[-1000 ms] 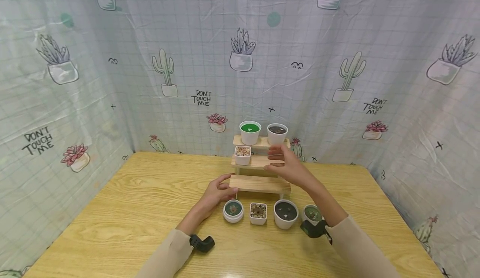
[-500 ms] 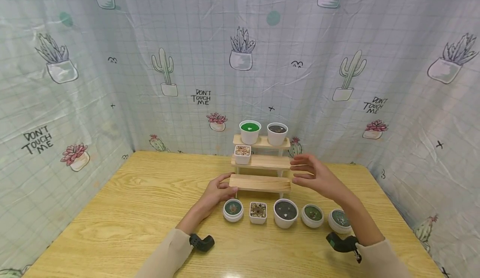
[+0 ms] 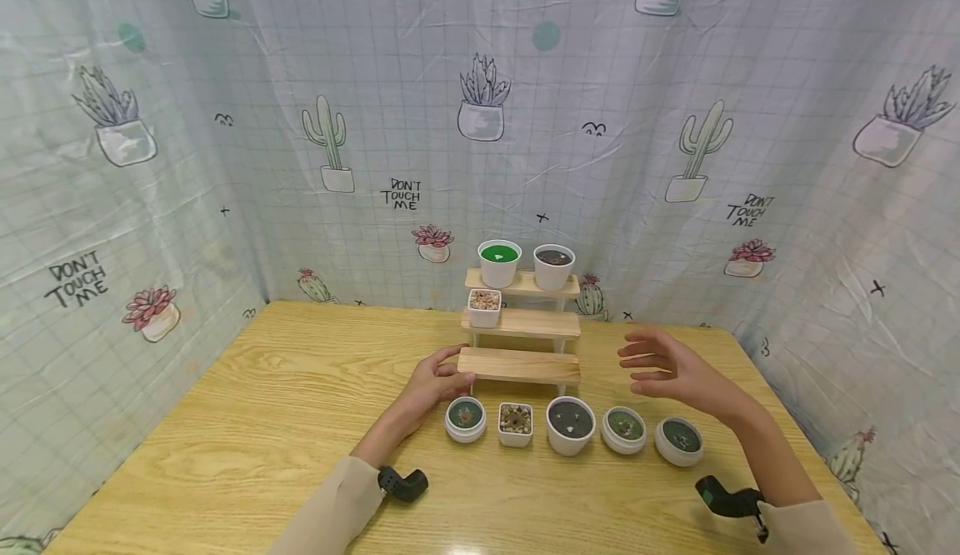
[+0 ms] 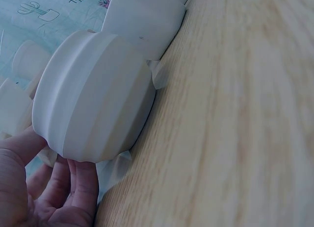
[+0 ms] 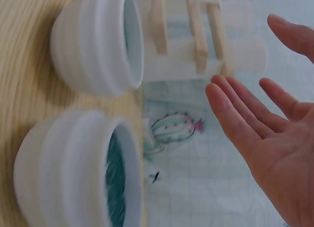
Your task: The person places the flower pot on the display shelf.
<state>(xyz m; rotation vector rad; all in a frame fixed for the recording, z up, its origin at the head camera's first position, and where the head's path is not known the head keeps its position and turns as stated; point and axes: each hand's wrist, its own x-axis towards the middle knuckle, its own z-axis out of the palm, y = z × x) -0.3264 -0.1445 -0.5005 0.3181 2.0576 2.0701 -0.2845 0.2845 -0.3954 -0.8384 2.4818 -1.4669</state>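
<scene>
A three-tier wooden stand [image 3: 517,364] with pale legs stands near the middle of the table. My left hand [image 3: 426,384] holds the left end of its lowest tier, thumb at the front edge. In the left wrist view a ribbed white pot [image 4: 95,97] hides part of that grip. My right hand [image 3: 678,372] hovers right of the stand, empty, fingers loosely spread. On the top tier sit a pot with a green fill [image 3: 500,263] and one with a dark fill [image 3: 554,267]. A square pot of pebbles [image 3: 484,308] occupies the middle tier's left end.
Along the stand's front runs a row of pots: a round pot [image 3: 466,419], a square pebble pot [image 3: 516,425], a larger dark-filled pot [image 3: 571,425], and two round pots [image 3: 624,430] at the right. A cactus-print curtain [image 3: 405,122] surrounds the wooden table [image 3: 315,372].
My right hand has moved away from the stand's middle tier, out to the right and slightly down, uncovering the rightmost round pots. My left hand has stayed at the stand.
</scene>
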